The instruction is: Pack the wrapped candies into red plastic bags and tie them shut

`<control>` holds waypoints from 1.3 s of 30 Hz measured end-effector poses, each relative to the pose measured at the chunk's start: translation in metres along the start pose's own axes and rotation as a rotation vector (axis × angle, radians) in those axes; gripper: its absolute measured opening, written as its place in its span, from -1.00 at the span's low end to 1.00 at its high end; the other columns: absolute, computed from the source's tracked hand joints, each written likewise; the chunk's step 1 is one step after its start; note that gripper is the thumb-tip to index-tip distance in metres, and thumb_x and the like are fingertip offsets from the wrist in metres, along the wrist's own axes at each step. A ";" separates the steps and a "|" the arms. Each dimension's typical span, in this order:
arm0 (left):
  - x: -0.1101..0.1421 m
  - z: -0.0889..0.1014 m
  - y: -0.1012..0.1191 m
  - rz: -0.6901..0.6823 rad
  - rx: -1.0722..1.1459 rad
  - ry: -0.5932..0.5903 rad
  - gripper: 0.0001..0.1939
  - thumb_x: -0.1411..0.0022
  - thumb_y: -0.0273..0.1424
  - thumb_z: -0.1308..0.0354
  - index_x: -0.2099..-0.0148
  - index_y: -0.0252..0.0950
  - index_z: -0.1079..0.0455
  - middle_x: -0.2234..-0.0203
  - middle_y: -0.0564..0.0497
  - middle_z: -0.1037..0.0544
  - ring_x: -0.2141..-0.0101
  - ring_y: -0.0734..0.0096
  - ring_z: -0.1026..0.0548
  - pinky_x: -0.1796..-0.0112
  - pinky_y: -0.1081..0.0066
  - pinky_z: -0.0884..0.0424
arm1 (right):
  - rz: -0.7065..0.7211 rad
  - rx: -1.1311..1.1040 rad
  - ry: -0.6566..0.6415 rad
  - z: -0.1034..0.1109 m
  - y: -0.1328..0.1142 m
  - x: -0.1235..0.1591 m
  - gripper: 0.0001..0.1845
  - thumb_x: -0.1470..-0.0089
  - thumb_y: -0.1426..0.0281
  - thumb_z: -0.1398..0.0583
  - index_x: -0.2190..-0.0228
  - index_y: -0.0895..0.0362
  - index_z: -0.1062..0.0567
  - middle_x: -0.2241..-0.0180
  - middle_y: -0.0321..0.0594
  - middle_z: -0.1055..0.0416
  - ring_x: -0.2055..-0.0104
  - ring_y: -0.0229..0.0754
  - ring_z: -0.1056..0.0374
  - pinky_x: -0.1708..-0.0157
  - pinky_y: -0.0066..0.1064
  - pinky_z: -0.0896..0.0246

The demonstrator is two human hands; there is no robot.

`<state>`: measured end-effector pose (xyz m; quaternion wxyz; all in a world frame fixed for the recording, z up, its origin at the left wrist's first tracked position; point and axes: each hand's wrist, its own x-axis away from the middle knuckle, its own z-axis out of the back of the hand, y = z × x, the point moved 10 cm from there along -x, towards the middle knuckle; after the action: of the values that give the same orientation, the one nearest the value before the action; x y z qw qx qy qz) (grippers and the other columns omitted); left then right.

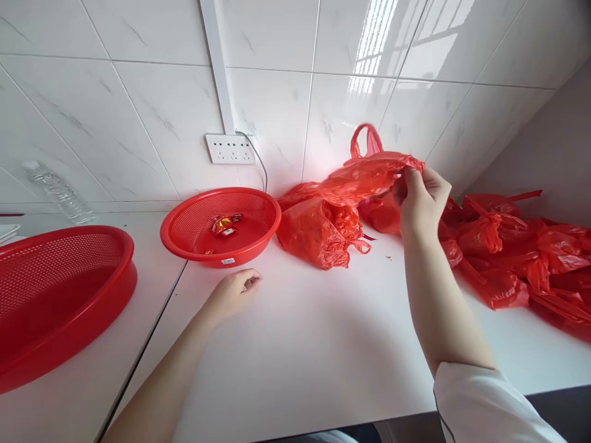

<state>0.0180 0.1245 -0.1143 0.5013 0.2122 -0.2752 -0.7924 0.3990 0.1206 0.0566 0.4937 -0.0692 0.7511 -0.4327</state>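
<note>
My right hand pinches one end of a thin red plastic bag, which stretches leftward in the air with one loop handle sticking up. Beneath it, a crumpled pile of red plastic bags lies against the wall side of the table. My left hand rests low over the white tabletop, its fingers curled and nothing visible in them. Just beyond that hand stands a round red plastic basket with perforated sides. Several wrapped sweets in red and gold foil lie at its bottom.
A second, larger red basket stands at the left edge. Behind it a clear plastic bottle leans by the tiled wall. On the right lie several filled, tied red bags. A power socket with a cable sits on the wall.
</note>
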 end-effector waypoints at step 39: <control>0.036 0.008 0.150 -0.654 0.060 -0.214 -0.83 -0.26 -0.32 -0.08 0.14 -0.23 -0.18 0.27 -0.04 -0.41 0.26 0.30 -0.43 0.26 0.32 -0.41 | 0.337 0.316 -1.610 -0.156 -0.055 0.262 -0.86 -0.07 0.59 -0.07 0.45 0.15 -0.33 0.54 -0.33 -0.20 0.55 -0.33 0.01 0.57 -0.45 0.17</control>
<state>0.1001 0.0418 -0.0134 0.1827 0.2196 -0.2667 -0.9205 0.1252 0.0386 -0.0610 0.9412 -0.1739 0.0999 -0.2719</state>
